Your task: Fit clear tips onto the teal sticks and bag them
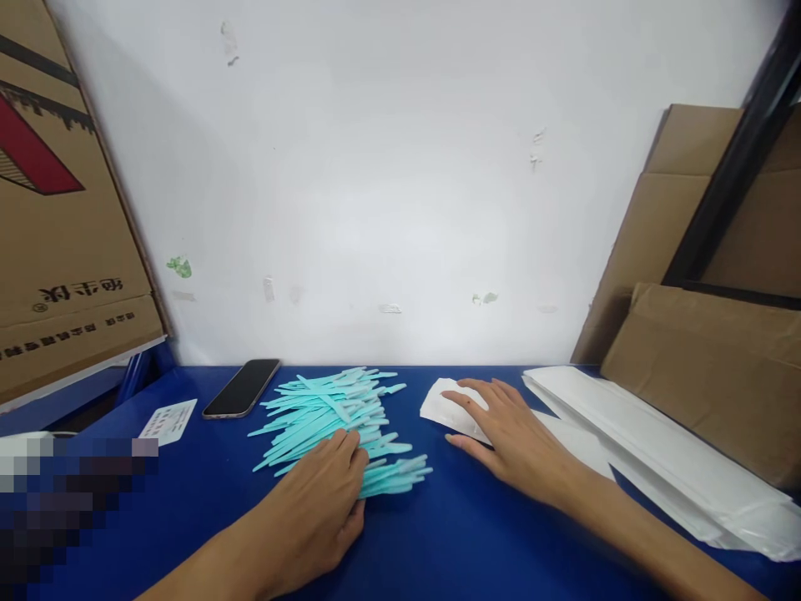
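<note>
My left hand [322,501] is closed around a small bunch of slim turquoise plastic sticks [395,477], whose flattened ends point right. Beside and beyond that hand, a loose pile of the same sticks [329,409] lies on the blue table [400,559]. My right hand [510,430] rests over a small white paper packet [441,405], fingers spread and thumb apart. The palm hides part of the packet, and the exact kind of stick is too small to make out.
A phone [243,389] and a printed card [168,422] lie left of the pile. Long white paper bags [651,455] stretch along the right, beside a brown padded parcel [707,376]. A big carton [68,200] stands at left; a white wall [400,184] closes off the back.
</note>
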A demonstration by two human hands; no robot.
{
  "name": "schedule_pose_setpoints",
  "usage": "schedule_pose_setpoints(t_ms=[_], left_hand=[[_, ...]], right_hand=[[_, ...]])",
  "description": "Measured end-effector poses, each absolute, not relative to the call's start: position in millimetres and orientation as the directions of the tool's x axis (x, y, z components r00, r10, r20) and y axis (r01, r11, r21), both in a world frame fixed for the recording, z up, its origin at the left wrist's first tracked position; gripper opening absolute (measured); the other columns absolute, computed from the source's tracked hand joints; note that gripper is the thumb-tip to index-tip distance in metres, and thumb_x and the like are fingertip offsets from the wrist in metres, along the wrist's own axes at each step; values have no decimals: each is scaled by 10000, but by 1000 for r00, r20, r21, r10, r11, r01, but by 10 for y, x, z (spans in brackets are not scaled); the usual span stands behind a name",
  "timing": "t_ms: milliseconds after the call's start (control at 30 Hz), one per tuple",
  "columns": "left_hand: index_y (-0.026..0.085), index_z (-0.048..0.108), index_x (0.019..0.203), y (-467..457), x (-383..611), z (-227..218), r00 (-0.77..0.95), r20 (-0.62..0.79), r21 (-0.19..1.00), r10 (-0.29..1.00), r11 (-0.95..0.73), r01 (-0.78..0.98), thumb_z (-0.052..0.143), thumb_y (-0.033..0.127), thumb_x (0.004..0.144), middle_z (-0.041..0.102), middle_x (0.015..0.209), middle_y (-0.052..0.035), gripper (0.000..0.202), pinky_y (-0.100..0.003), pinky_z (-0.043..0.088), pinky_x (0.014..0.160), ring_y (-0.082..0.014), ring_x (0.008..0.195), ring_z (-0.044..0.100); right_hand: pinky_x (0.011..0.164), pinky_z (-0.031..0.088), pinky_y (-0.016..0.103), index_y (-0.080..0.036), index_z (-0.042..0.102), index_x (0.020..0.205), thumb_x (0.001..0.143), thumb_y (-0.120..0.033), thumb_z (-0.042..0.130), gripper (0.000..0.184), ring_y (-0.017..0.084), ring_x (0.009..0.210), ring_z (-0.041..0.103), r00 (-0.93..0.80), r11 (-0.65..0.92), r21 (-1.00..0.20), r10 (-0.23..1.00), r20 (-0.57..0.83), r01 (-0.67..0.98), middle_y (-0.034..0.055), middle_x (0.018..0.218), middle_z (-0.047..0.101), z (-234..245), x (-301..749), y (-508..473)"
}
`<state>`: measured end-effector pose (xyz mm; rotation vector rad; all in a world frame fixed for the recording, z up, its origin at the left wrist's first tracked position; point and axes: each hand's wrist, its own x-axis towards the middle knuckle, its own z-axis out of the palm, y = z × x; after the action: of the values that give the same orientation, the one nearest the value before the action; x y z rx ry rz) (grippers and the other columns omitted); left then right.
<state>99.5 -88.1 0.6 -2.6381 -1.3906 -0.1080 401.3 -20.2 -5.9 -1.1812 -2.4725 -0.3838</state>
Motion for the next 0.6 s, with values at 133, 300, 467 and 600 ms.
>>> schedule_pose_setpoints(t_ms=[133,300,467,600], left_hand=[[151,657,1070,-907,1025,75,560,55,-112,826,-552,826,489,158,936,656,1077,-135,215,-506,529,922,-321,1037,630],[152,594,1202,-854,1005,42,557,39,-116,829,-550,827,552,113,891,687,1075,-124,316,-428,530,861,-305,979,666],[186,431,1371,-782,925,91,433,155,106,888,-451,886,461,191,944,680,872,-55,428,-301,451,638,-252,762,653],[233,544,1130,-838,991,139,273,247,610,930,-368,701,404,416,1009,586,715,4,260,-271,400,567,-205,639,557]], right_hand=[[1103,389,621,-307,481,1429,1029,-421,481,416,317,1310,524,-602,644,82,652,461,761,130,1434,550,-38,3964,-252],[1061,438,605,-293,504,1393,1033,-360,482,367,306,1255,561,-609,667,72,624,490,742,127,1405,561,37,3920,-317],[1036,473,554,-299,529,1365,1032,-320,482,337,286,1231,576,-603,676,53,616,507,735,110,1374,578,65,3899,-340],[1031,471,538,-298,536,1349,1040,-293,459,319,281,1218,569,-611,690,24,623,489,723,102,1354,580,60,3893,-337]])
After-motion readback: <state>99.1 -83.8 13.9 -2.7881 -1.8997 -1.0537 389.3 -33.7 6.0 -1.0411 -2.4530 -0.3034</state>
